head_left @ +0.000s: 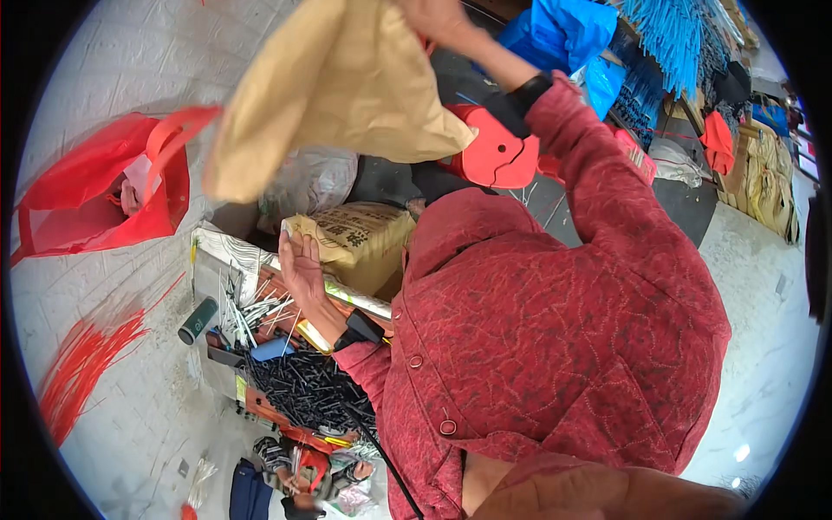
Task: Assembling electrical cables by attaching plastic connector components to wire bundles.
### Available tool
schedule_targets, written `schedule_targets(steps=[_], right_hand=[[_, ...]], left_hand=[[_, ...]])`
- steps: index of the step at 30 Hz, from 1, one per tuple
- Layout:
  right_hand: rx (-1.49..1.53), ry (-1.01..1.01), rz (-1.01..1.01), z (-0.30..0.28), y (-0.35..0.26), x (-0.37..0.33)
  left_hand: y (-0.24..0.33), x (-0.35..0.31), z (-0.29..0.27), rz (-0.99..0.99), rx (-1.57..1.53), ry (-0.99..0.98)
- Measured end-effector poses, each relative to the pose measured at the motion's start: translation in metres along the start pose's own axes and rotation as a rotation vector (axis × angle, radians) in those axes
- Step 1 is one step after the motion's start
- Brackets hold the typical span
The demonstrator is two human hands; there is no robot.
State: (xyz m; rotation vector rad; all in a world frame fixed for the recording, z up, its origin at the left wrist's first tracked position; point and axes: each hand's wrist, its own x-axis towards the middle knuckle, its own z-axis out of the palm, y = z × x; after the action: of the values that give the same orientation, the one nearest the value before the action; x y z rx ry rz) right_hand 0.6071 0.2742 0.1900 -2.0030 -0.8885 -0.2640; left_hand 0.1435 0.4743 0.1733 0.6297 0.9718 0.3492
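My right hand (436, 19), raised at the top of the view, grips a large tan sack (347, 87) by its upper edge. The sack hangs limp and is blurred toward its lower left corner. My left hand (301, 267) is open, fingers extended, beside a yellowish printed package (368, 241). That package stands in an open box (212, 264) at my left, with clear plastic wrapping (319, 180) behind it. Whether my left fingertips touch the package I cannot tell. The upper edge of the view cuts off part of my right hand.
Black short sticks (316, 390) lie heaped near my left forearm, with white sticks (251, 308) and a green cylinder (198, 321) close by. A red bag (113, 195) and red strands (91, 373) are farther left. A red stool (494, 147) stands ahead. Another person (303, 472) is at the lower left.
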Motion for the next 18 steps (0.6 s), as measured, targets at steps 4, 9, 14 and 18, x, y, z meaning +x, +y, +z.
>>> schedule_targets(steps=[4, 9, 14, 18], right_hand=[[0.033, 0.011, 0.134, -0.066, -0.005, 0.022], [-0.243, 0.091, 0.262, -0.164, 0.015, -0.009], [-0.384, -0.102, 0.32, -0.205, -0.016, -0.016], [-0.457, -0.147, 0.391, -0.204, 0.028, -0.076]], left_hand=[[-0.012, 0.019, -0.038, -0.103, -0.015, 0.081], [-0.022, 0.064, -0.042, -0.203, 0.016, 0.136], [-0.031, 0.122, -0.037, -0.266, 0.077, 0.135], [-0.044, 0.152, -0.013, -0.342, 0.252, 0.06]])
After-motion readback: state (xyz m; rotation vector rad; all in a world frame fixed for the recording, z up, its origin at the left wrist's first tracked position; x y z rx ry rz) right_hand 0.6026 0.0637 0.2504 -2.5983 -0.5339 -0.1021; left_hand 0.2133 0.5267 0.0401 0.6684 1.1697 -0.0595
